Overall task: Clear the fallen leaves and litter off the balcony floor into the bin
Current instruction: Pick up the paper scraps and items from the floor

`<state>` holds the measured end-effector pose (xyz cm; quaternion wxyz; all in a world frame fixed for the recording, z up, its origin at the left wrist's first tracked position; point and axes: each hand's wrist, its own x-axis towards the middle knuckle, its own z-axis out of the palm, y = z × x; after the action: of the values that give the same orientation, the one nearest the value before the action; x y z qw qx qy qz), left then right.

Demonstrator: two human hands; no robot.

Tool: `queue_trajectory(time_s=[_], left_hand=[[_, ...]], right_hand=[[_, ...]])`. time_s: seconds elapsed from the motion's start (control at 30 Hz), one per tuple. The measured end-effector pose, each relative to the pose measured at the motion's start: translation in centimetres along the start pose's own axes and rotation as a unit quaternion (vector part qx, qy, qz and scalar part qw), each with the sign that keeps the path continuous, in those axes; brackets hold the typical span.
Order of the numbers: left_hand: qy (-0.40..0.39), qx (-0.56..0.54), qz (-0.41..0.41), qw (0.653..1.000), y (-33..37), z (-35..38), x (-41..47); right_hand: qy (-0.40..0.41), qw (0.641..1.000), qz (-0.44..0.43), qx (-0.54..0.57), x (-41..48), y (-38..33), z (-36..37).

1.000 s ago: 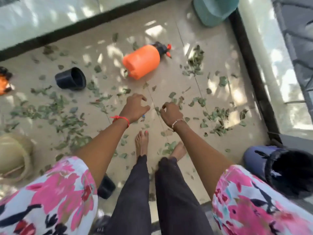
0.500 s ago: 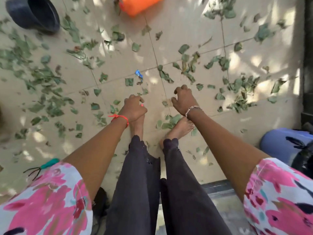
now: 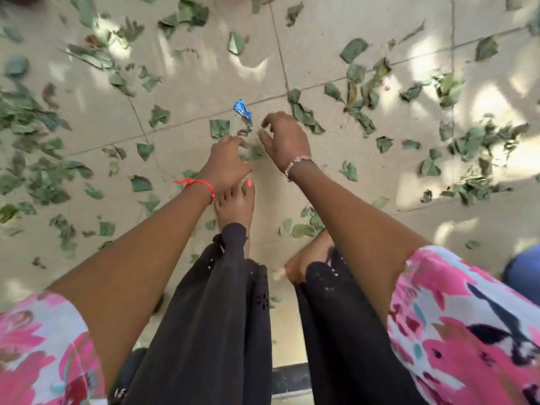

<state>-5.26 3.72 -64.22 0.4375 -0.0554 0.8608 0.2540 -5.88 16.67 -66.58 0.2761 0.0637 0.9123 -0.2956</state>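
Green fallen leaves (image 3: pixel 304 114) lie scattered over the beige tiled balcony floor (image 3: pixel 190 92), thickest at the left (image 3: pixel 32 118) and right (image 3: pixel 473 141). A small blue crumpled wrapper (image 3: pixel 242 109) lies on a tile joint just beyond my hands. My left hand (image 3: pixel 228 162), with a red thread at the wrist, reaches down with fingers loosely curled and holds nothing. My right hand (image 3: pixel 285 140), with a beaded bracelet, hovers close beside it, fingers spread and bent over a few leaves (image 3: pixel 254 150) between the two hands. The wrapper is a short way off my right fingertips.
My bare feet (image 3: pixel 235 204) and black trousers stand directly below the hands. A blue container (image 3: pixel 523 273) shows at the right edge. A dark threshold strip (image 3: pixel 289 378) runs behind my feet.
The view has tipped further down and closer to the floor; the black pot and orange sprayer have left the frame. Both hands have moved forward and closer together, toward the blue wrapper.
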Motion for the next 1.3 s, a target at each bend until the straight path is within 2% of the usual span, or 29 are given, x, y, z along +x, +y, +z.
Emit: queue_trajectory(time_s=[0.1, 0.23, 0.37, 0.5, 0.67, 0.9, 1.0, 1.13, 1.23, 1.3], left_hand=[[0.022, -0.025, 0.019, 0.999, -1.3, 0.5, 1.4], [0.036, -0.027, 0.033, 0.998, -3.2, 0.8, 1.7], [0.017, -0.005, 0.029, 0.999, -3.2, 0.0, 0.0], [-0.034, 0.023, 0.042, 0.998, 1.2, -1.1, -2.3], [-0.081, 0.079, 0.138, 0.984, 11.2, -0.5, -4.6], [-0.107, 0.136, 0.232, 0.957, 24.1, 6.4, -7.4], [-0.141, 0.167, 0.252, 0.943, 28.7, 11.1, -9.5], [-0.187, 0.209, 0.277, 0.919, 33.7, 16.4, -11.8], [-0.209, 0.248, 0.286, 0.902, 35.7, 19.1, -12.7], [-0.214, 0.270, 0.287, 0.894, 36.3, 20.5, -13.0]], right_hand=[[0.006, 1.000, 0.012, -0.008, 3.3, -1.8, 2.9], [0.052, 0.996, 0.049, -0.054, 5.5, -2.6, 5.4], [0.077, 0.988, 0.126, 0.047, 3.8, -2.0, 3.5], [0.118, 0.951, 0.233, 0.166, -0.6, 1.0, -1.2], [0.203, 0.874, 0.353, 0.265, -6.3, 6.6, -8.0], [0.325, 0.773, 0.398, 0.373, -14.3, 14.2, -15.1], [0.437, 0.750, 0.367, 0.333, -19.6, 18.5, -18.7], [0.591, 0.675, 0.360, 0.256, -26.5, 24.7, -23.3], [0.636, 0.617, 0.410, 0.216, -31.2, 29.5, -24.4], [0.618, 0.593, 0.469, 0.215, -33.8, 32.1, -23.9]])
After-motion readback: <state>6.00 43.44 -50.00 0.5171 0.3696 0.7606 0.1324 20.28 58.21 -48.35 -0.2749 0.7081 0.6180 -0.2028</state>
